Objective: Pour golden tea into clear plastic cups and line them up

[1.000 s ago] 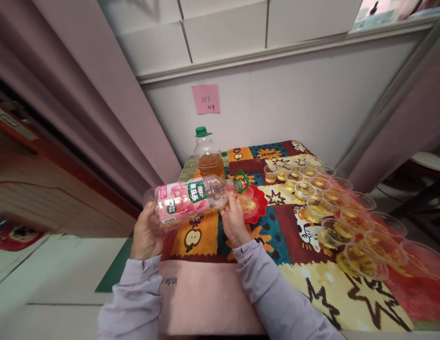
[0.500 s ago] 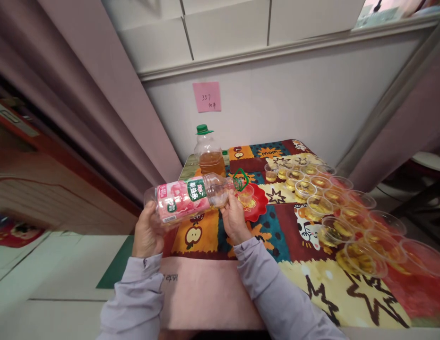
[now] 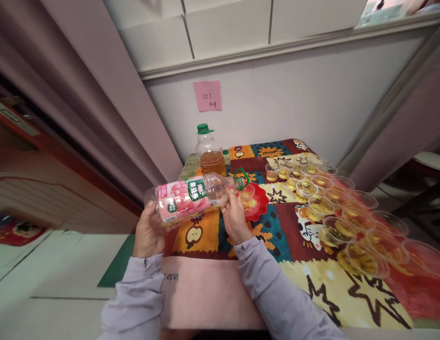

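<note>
A clear plastic juice bottle [image 3: 184, 197] with a pink and green label lies nearly level between my hands, its uncapped mouth tipped slightly up to the right. My left hand [image 3: 149, 231] grips the base end. Closed under the neck and shoulder is my right hand [image 3: 235, 217]. A little pale liquid shows low in the bottle. A green ring-like handle [image 3: 242, 178] hangs at the mouth. Just beyond the mouth, a small clear plastic cup [image 3: 247, 194] stands on a red scalloped plate [image 3: 258, 208]; the mouth partly overlaps it in view.
Behind my hands stands a large bottle [image 3: 211, 163] with a green cap, holding amber liquid. Rows of clear cups [image 3: 321, 205] with yellow liquid fill the table's right side. A patterned cloth [image 3: 280, 236] covers the table. A wall with a pink note [image 3: 207, 96] rises behind.
Almost nothing differs. Both hands hold the bottle in the same place and tilt; the whole view has shifted very slightly.
</note>
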{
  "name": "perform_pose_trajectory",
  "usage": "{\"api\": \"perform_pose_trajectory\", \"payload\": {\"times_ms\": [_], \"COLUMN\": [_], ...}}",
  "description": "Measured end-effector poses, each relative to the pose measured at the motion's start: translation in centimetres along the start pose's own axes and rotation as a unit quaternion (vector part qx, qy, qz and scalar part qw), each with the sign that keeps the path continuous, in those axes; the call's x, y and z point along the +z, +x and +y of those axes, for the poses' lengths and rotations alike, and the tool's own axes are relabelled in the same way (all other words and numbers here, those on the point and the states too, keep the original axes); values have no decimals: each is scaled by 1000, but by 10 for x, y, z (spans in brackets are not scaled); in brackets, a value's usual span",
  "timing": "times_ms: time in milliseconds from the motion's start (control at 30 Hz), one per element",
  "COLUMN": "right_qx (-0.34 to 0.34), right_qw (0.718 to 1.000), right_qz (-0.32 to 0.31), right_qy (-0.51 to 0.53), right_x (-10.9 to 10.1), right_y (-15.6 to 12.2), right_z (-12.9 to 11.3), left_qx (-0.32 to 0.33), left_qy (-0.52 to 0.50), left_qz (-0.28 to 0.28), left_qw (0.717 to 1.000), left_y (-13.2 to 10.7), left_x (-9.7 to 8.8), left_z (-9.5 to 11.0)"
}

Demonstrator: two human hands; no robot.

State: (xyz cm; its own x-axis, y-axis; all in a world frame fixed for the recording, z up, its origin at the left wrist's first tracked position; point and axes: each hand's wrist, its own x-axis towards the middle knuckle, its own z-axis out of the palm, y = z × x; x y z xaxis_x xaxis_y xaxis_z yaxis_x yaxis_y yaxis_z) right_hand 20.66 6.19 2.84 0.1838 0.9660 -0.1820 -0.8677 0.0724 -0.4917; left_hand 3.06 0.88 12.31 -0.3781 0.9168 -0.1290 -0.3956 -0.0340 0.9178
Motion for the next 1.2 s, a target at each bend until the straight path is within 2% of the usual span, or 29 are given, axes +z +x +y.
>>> {"api": "perform_pose_trajectory", "payload": {"times_ms": [167, 367, 500, 933, 1200], "right_qx": [-18, -50, -51, -21, 0], "right_qw": [1000, 998, 998, 998, 999], "right_qz": [3, 9, 19, 33, 42], "right_qy": [-6, -31, -39, -49, 0], "right_x": [2, 1, -2, -2, 2], "right_y": [-1, 0, -1, -4, -6], "right_z": [-4, -6, -3, 3, 4], "left_qx": [4, -13, -23, -22, -19], "left_qy": [-4, -16, -26, 7, 12], "left_qz": [4, -41, -30, 14, 5], "left_qw": [1000, 999, 999, 1000, 1000], "left_y": [1, 0, 3, 1, 2], "left_x": [-4, -19, -26, -15, -6], "left_z": [-12, -36, -44, -17, -6]}}
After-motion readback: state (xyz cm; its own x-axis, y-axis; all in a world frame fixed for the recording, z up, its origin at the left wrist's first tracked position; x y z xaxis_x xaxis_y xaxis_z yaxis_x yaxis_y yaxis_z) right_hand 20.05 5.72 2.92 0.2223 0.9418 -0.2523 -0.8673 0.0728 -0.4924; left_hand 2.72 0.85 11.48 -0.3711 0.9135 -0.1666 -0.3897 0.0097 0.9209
